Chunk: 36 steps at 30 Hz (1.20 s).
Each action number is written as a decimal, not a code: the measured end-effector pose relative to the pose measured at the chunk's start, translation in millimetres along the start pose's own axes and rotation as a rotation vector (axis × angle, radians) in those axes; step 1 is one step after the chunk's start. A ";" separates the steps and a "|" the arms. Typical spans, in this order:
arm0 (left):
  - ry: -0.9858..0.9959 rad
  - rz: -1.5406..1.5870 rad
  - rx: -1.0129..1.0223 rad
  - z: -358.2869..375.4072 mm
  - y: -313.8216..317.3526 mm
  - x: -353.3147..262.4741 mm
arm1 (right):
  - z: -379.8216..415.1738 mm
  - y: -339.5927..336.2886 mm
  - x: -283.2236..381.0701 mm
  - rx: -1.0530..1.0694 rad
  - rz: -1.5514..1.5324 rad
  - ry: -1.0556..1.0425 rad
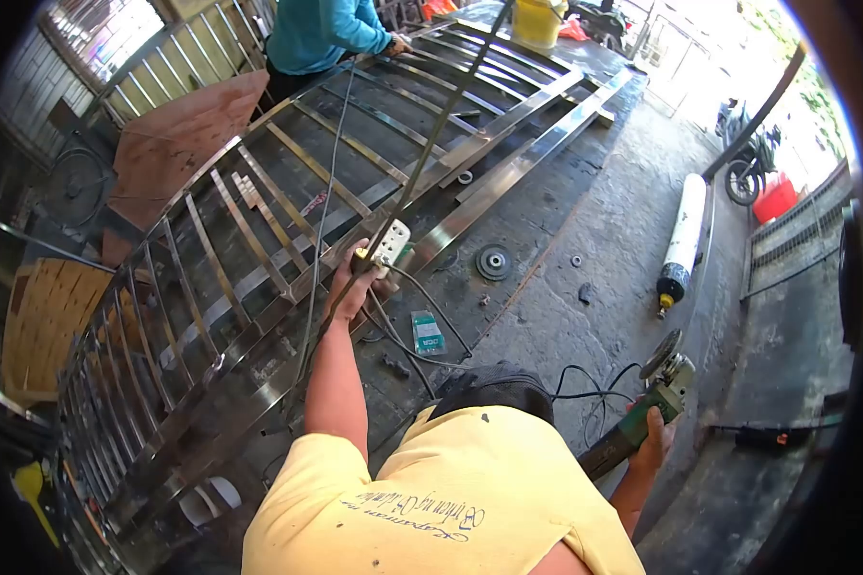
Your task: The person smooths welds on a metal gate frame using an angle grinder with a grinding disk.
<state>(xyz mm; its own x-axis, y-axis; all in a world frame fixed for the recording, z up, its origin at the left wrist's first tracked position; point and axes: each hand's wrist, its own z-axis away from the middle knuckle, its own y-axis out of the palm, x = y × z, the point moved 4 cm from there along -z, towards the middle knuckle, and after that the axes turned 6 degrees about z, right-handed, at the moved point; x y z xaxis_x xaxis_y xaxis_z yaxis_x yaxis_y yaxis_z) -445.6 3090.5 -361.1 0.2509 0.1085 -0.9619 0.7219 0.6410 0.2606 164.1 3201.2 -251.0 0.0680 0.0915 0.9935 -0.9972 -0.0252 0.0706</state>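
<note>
This looks like a metalworking workshop, partly open to the outdoors: a large barred metal frame [215, 259] sprawls from the lower left to the top centre, and an angle grinder [631, 422] shows at lower right. A tall gas cylinder [683, 235] lies on the worn grey floor [556, 316] right of centre, with a round disc-shaped part [494, 262] near the middle. Daylight and greenery [772, 34] fill the upper right, beyond a parked motorbike [750, 177]
</note>
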 end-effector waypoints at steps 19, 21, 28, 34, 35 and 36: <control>-0.315 -1.221 -0.453 150.0 -12.5 85.4 | -84.4 17.0 -26.5 0.210 -0.039 0.099; -0.372 -1.062 -0.446 144.2 1.5 56.7 | -80.3 18.5 -33.8 0.187 -0.066 0.102; -0.275 -0.872 -0.292 101.9 36.3 -23.8 | -64.9 31.4 -34.7 0.129 -0.121 0.125; -0.358 -1.197 0.343 74.4 99.5 27.5 | -56.9 40.3 -30.0 0.101 -0.128 0.127; -0.402 -1.233 0.307 74.0 89.8 35.8 | -55.4 42.2 -27.4 0.085 -0.135 0.111; -0.446 -1.269 0.269 76.6 77.7 38.9 | -55.0 38.4 -28.7 0.083 -0.124 0.101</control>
<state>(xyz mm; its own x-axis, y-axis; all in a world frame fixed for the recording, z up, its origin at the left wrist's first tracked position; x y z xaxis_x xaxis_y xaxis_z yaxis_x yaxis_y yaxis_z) -330.3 3086.3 -371.9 -0.5227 -0.7210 -0.4549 0.6983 -0.0560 -0.7136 122.1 3252.4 -281.7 0.1831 0.1984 0.9629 -0.9749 -0.0897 0.2038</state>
